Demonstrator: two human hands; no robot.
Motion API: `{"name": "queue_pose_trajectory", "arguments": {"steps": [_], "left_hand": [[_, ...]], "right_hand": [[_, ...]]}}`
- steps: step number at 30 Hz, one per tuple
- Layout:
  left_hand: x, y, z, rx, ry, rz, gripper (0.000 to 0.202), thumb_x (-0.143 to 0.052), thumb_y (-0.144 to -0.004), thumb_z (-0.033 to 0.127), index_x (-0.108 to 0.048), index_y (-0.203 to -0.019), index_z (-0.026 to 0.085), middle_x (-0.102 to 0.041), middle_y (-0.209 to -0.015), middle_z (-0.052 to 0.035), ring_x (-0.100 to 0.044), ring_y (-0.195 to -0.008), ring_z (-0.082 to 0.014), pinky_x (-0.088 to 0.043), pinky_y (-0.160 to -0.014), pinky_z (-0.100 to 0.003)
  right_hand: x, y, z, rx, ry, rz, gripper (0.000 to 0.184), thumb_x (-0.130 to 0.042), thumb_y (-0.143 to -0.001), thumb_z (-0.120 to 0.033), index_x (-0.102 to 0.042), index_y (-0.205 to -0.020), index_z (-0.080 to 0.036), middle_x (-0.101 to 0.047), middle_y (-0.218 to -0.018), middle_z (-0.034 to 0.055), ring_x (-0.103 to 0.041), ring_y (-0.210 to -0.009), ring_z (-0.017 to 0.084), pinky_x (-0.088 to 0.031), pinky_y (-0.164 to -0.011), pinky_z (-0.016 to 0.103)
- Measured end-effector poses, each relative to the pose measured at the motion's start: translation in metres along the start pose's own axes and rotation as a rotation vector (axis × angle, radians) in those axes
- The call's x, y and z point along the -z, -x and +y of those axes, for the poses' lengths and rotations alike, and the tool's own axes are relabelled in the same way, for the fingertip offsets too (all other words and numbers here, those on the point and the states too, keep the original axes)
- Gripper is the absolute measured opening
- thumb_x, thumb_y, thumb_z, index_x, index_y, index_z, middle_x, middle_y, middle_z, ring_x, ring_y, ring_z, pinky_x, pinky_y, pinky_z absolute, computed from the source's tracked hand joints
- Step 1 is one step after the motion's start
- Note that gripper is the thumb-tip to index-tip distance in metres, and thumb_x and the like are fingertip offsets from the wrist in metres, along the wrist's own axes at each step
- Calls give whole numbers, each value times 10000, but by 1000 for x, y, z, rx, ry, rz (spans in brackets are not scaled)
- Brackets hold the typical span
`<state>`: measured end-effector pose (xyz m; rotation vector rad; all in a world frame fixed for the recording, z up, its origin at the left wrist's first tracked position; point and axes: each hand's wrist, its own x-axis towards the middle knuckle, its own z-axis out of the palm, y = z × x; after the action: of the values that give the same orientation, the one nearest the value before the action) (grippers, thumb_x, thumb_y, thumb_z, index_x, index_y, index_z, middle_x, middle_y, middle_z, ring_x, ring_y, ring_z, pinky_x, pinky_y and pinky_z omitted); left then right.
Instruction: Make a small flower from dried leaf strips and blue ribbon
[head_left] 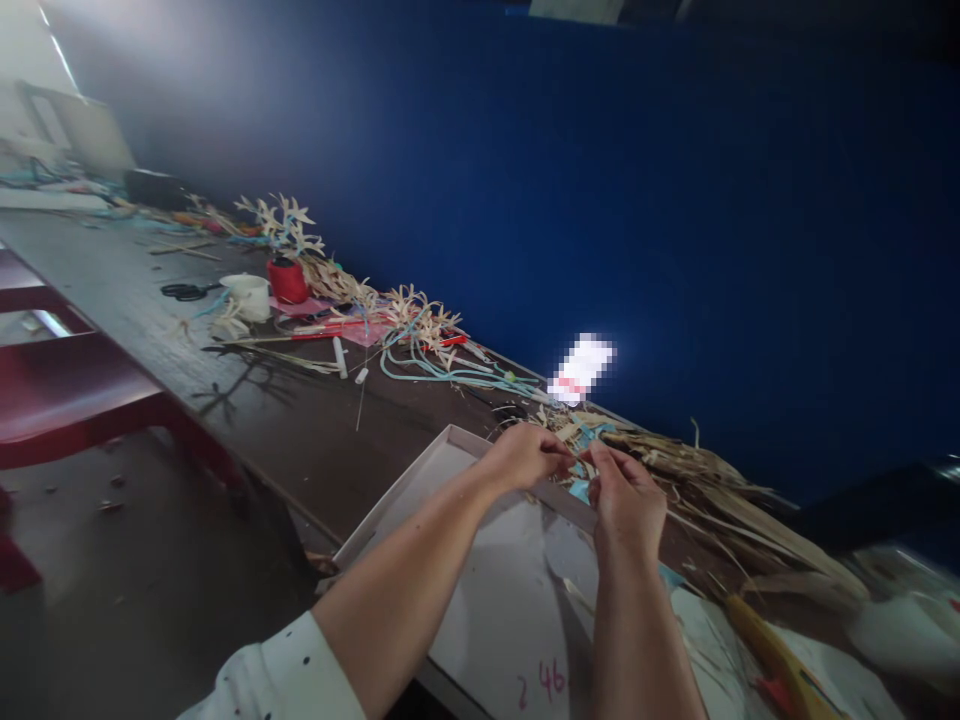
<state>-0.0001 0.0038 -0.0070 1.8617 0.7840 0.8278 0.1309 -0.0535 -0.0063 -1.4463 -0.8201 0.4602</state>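
My left hand (529,456) is closed in a pinch above the far rim of a shallow white cardboard box (491,570). Close beside it, my right hand (628,495) pinches too, with thumb and fingertips pressed together. The fingertips of both hands nearly meet; whatever thin piece they hold is too small to make out. Just behind the hands lie dried straw-coloured strips (675,455) and bits of light blue material (598,432). Pink-red handwritten figures (551,680) mark the inside of the box.
Along the blue wall (600,180) the dark table (337,440) holds a red thread spool (288,281), a white cup (247,297), black scissors (187,291), light blue cords (420,376) and pale flower-like straw pieces (420,318). A dark red stool (82,390) stands at left.
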Motion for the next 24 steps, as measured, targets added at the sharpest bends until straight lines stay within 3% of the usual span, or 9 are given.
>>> {"name": "queue_pose_trajectory", "arguments": {"steps": [8, 17, 24], "left_hand": [[2, 1, 3, 15, 21, -24, 383, -540, -747, 468, -716, -851, 143, -683, -747, -30, -568, -684, -131, -411, -635, -201], [1, 0, 5, 35, 15, -7, 410, -540, -744, 494, -716, -838, 136, -682, -745, -32, -561, -675, -128, -403, -623, -201], [-1, 2, 7, 105, 38, 23, 402, -550, -735, 486, -714, -824, 131, -629, -638, -19, -459, -524, -92, -332, -495, -200]], "right_hand": [[0, 0, -1, 8, 19, -13, 395, -692, -639, -504, -701, -811, -148, -596, -576, 6, -367, -394, 81, -265, -353, 219], [2, -2, 1, 14, 54, -17, 397, -683, -648, -506, -696, -788, -135, -483, -446, -30, -360, -397, 90, -272, -371, 217], [-2, -1, 3, -17, -95, 3, 369, -717, -616, -477, -690, -782, -149, -600, -578, 7, -342, -395, 74, -239, -353, 218]]}}
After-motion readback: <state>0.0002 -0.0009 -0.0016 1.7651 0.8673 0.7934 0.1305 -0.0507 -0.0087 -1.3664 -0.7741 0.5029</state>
